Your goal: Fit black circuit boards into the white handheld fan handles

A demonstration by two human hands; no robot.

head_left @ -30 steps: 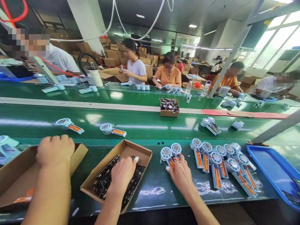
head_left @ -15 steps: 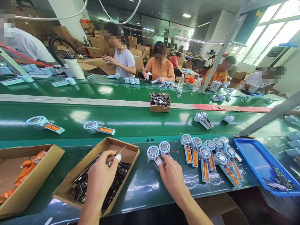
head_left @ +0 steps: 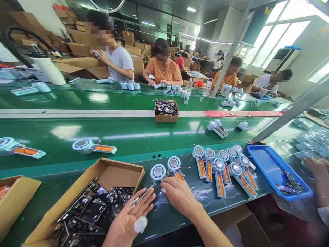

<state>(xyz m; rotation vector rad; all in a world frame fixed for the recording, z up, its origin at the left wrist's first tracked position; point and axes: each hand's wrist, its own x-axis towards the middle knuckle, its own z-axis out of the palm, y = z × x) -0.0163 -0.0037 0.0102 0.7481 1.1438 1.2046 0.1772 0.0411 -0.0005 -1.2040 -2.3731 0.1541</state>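
My left hand [head_left: 131, 218] is palm up at the near side of the cardboard box, a white cover on its thumb. A narrow circuit board [head_left: 142, 195] lies across its fingers. Close by, my right hand [head_left: 180, 195] has its fingers bent together, the tips beside the board's far end; what they pinch is hidden. Just beyond it is a light blue round-headed housing [head_left: 157, 172], its handle covered by the hand. A second such housing [head_left: 174, 163] shows an orange strip and thin wires. Many black circuit boards [head_left: 89, 209] fill the box [head_left: 123, 171].
Several similar housings [head_left: 219, 164] lie grouped to the right, before a blue tray [head_left: 259, 161] holding boards. Two more housings [head_left: 82, 145] rest on the green belt. Another box [head_left: 20, 202] stands at left. A co-worker's hand [head_left: 317, 169] reaches in at right; others sit opposite.
My left hand has come from above the box towards my right hand and turned palm up, carrying the board. My right hand's fingers have drawn closer together. The view has shifted.
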